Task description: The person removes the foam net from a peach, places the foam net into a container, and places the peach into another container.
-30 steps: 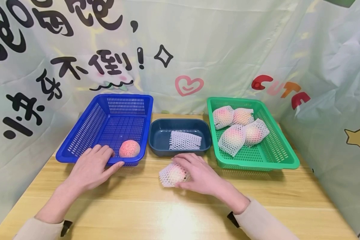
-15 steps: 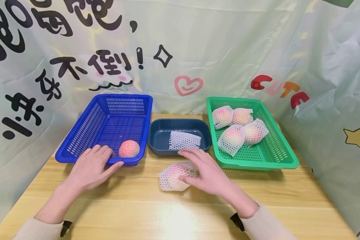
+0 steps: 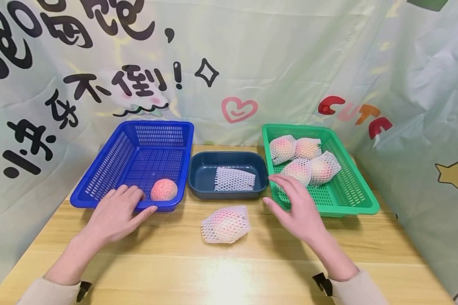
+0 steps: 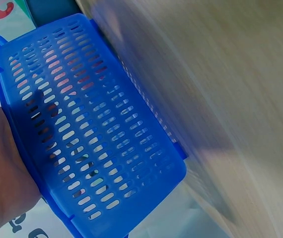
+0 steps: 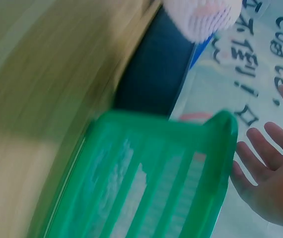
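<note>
My left hand (image 3: pixel 116 214) grips the front rim of the blue basket (image 3: pixel 95 180), its fingers over the edge and the thumb along the outside. Inside that basket, a bare pink peach (image 3: pixel 164 189) lies close by. A peach in a white foam net sleeve (image 3: pixel 226 224) rests on the table between my hands, touched by neither. Over the left front corner of the green basket (image 3: pixel 328 209) is my right hand (image 3: pixel 299 209), fingers spread and holding nothing. Several netted peaches (image 3: pixel 324 168) lie in the green basket; one is partly hidden by my fingers.
Between the baskets stands a dark blue tray (image 3: pixel 200 192) with a flat white foam net (image 3: pixel 234 178) in it. A printed curtain (image 3: pixel 301 63) hangs behind and at the sides of the wooden table (image 3: pixel 168 271).
My right hand has let go of the netted peach, leaving it on the table. It has moved right, to the green basket's near corner. My left hand stays put.
</note>
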`<state>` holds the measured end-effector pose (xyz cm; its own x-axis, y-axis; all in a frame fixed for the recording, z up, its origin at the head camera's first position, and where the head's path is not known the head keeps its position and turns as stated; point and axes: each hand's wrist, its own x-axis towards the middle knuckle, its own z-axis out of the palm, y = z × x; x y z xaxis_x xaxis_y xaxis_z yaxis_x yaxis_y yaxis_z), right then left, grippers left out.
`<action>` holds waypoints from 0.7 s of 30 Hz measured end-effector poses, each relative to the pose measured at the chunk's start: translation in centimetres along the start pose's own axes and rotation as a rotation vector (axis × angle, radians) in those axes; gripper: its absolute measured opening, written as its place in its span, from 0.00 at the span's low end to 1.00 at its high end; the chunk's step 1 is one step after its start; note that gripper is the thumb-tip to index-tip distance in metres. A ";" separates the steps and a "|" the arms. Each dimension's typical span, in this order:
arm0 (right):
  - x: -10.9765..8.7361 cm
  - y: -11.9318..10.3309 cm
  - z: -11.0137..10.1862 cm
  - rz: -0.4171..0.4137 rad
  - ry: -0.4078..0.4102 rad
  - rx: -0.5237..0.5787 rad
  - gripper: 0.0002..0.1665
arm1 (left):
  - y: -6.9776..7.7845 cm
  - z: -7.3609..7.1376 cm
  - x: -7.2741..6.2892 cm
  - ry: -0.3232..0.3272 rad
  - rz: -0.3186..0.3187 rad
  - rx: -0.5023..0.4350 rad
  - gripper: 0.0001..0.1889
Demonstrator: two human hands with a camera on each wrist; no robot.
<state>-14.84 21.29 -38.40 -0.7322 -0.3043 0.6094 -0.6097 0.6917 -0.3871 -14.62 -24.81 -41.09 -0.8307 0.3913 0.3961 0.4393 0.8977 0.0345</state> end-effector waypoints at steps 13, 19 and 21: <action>-3.3 4.6 -4.5 0.112 -0.041 -0.186 0.27 | 0.1 0.0 0.0 -0.012 -0.004 -0.002 0.20; -4.4 5.9 -5.9 0.151 -0.101 -0.258 0.27 | 0.1 -0.1 -0.1 -0.010 -0.006 -0.003 0.20; -4.6 6.2 -6.2 0.171 -0.125 -0.281 0.27 | 0.1 -0.1 -0.1 -0.010 -0.008 -0.005 0.20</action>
<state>-13.40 31.05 -39.27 -0.8585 -0.2344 0.4561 -0.3803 0.8877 -0.2597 -14.45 -24.80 -41.03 -0.8373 0.3864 0.3868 0.4346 0.8997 0.0420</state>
